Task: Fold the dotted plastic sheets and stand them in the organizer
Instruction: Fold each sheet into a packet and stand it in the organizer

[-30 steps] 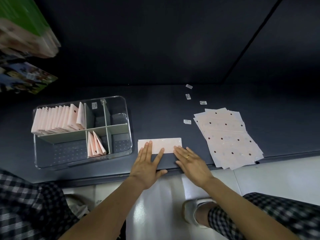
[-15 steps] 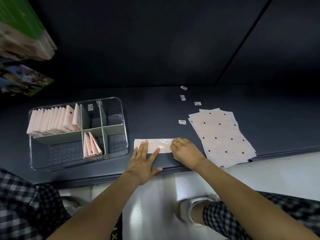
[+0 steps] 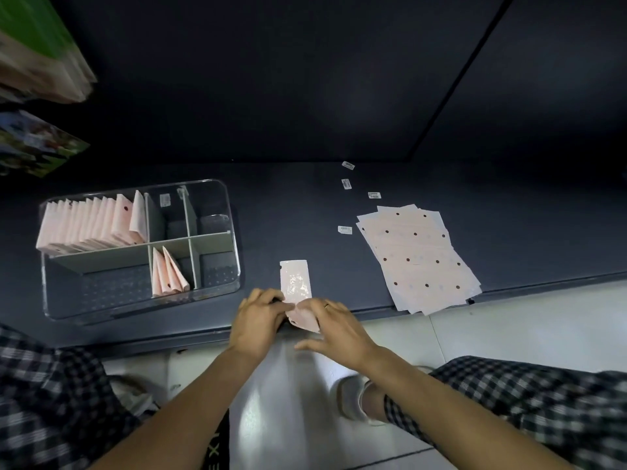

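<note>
Well underway, by the look of things. Back-left compartment of the clear plastic organizer with grey dividers (image 3: 217, 228) packed with a long row of folded pink sheets (image 3: 91, 222), standing on edge. Front middle compartment holding just a few more folded pink pieces (image 3: 168, 274), leaning. Remaining compartments without sheets, as far as visible.

In hand now: one narrow, glossy pink plastic strip already folded lengthwise (image 3: 295, 279), lying on the dark grey counter (image 3: 288, 212) near its front edge, far end pointing away, near end lifted and being turned over. Left hand (image 3: 259, 320) with fingers curled, pinching the strip's near left edge. Right hand (image 3: 334, 325), ring on one finger, fingers bent over the raised near end, pressing or gripping it; exact contact partly hidden. Probably a crosswise fold in progress, not yet creased.

Still to do: finishing this fold, standing the piece in the organizer, then working through the fanned stack of flat pale pink sheets with dark dots (image 3: 419, 259) lying well to the right.

Writing: four small white label stickers (image 3: 345, 229) scattered on the counter beyond the strip, print too small to read. Similar small labels on the organizer's back wall, likewise illegible. Blurred colourful packaging at upper left, no legible brand.
</note>
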A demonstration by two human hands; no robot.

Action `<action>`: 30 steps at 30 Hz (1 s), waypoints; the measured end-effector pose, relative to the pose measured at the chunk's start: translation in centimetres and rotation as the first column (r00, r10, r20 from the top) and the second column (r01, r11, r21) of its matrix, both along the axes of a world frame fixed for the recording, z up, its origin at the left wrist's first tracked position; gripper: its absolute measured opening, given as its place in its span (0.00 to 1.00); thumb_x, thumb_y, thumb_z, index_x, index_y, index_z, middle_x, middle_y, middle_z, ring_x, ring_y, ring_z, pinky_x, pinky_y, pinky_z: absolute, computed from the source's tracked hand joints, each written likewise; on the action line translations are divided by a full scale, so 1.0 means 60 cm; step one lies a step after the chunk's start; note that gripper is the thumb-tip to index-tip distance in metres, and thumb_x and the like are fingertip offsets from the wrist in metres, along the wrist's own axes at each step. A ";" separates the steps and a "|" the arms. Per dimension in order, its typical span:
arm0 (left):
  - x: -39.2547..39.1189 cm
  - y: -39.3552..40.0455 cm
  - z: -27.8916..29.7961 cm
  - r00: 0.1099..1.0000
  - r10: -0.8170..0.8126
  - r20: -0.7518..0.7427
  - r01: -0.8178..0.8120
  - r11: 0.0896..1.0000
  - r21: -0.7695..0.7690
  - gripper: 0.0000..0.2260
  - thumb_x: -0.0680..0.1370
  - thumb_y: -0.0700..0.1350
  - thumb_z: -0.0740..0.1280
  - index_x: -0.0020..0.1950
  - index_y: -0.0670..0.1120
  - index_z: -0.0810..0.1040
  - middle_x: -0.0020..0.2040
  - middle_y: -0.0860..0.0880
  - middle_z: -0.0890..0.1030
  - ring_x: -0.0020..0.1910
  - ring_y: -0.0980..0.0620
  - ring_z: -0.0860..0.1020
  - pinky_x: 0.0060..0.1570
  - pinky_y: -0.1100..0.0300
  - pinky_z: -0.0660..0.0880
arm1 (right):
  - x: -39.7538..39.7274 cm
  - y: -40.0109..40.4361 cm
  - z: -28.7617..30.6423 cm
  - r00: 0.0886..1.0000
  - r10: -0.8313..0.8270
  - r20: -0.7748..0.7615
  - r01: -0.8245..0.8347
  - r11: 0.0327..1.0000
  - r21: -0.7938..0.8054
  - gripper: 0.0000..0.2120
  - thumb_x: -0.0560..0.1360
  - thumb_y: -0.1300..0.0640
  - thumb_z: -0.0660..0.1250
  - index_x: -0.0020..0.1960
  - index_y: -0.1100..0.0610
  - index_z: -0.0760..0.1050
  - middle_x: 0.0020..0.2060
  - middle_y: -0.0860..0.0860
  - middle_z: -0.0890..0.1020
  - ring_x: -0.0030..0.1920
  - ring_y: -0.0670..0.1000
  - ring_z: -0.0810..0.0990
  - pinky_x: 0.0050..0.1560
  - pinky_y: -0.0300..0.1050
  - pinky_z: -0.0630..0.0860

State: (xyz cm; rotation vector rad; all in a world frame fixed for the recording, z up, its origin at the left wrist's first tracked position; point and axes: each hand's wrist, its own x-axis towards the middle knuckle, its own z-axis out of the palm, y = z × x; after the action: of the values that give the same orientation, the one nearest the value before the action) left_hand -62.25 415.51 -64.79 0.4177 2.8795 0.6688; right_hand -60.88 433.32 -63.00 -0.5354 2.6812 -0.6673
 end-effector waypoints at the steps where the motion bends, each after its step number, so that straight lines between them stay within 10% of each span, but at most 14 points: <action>1: 0.001 -0.003 -0.001 1.000 0.004 -0.005 -0.004 0.999 0.035 0.13 0.80 0.43 0.62 0.62 0.52 0.79 0.62 0.54 0.76 0.60 0.49 0.70 0.59 0.59 0.66 | -0.002 0.006 -0.004 1.000 -0.020 0.003 0.020 1.000 0.013 0.27 0.71 0.47 0.70 0.66 0.54 0.67 0.62 0.49 0.76 0.63 0.50 0.70 0.62 0.41 0.63; 7: -0.005 0.002 -0.007 0.973 0.227 0.046 -0.231 0.938 0.259 0.07 0.77 0.46 0.68 0.48 0.45 0.84 0.51 0.53 0.79 0.48 0.50 0.70 0.42 0.63 0.63 | -0.042 -0.003 -0.009 0.912 -0.395 0.114 0.410 0.895 -0.176 0.05 0.75 0.59 0.67 0.48 0.59 0.80 0.39 0.56 0.79 0.44 0.49 0.71 0.44 0.39 0.66; 16: -0.021 0.020 -0.006 0.876 0.456 0.159 -0.476 0.870 0.130 0.07 0.77 0.50 0.67 0.49 0.48 0.80 0.52 0.48 0.75 0.55 0.48 0.70 0.51 0.57 0.69 | -0.114 -0.030 -0.009 0.791 -0.534 0.297 0.537 0.840 0.082 0.16 0.76 0.51 0.66 0.40 0.65 0.76 0.42 0.60 0.82 0.48 0.60 0.79 0.50 0.47 0.75; 21: 0.006 0.037 -0.001 0.984 0.123 -0.125 -0.105 0.984 0.144 0.16 0.77 0.42 0.67 0.64 0.42 0.74 0.67 0.42 0.72 0.66 0.41 0.70 0.67 0.49 0.65 | -0.129 -0.031 -0.010 0.751 -0.551 0.364 0.545 0.828 0.129 0.11 0.75 0.51 0.67 0.38 0.56 0.78 0.44 0.56 0.83 0.49 0.56 0.79 0.54 0.46 0.75; 25: 0.028 0.030 -0.029 0.989 -0.146 -0.026 0.142 0.983 -0.119 0.29 0.82 0.54 0.52 0.77 0.45 0.42 0.77 0.48 0.41 0.77 0.50 0.40 0.70 0.56 0.29 | -0.134 -0.031 -0.007 0.741 -0.556 0.378 0.547 0.825 0.141 0.10 0.75 0.51 0.67 0.48 0.58 0.81 0.51 0.56 0.83 0.55 0.56 0.79 0.58 0.47 0.74; 30: 0.030 0.016 -0.044 0.974 -0.225 0.033 0.226 0.935 -0.274 0.34 0.81 0.61 0.47 0.71 0.46 0.27 0.74 0.46 0.31 0.71 0.49 0.28 0.67 0.52 0.26 | -0.130 -0.033 0.000 0.723 -0.561 0.403 0.563 0.817 0.127 0.13 0.75 0.52 0.66 0.46 0.61 0.81 0.48 0.57 0.84 0.52 0.56 0.80 0.54 0.44 0.75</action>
State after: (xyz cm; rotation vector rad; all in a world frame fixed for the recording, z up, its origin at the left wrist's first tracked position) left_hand -60.43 416.49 -67.45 0.6900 2.8043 0.2243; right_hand -68.68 431.33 -63.03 0.4295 2.3918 -0.8268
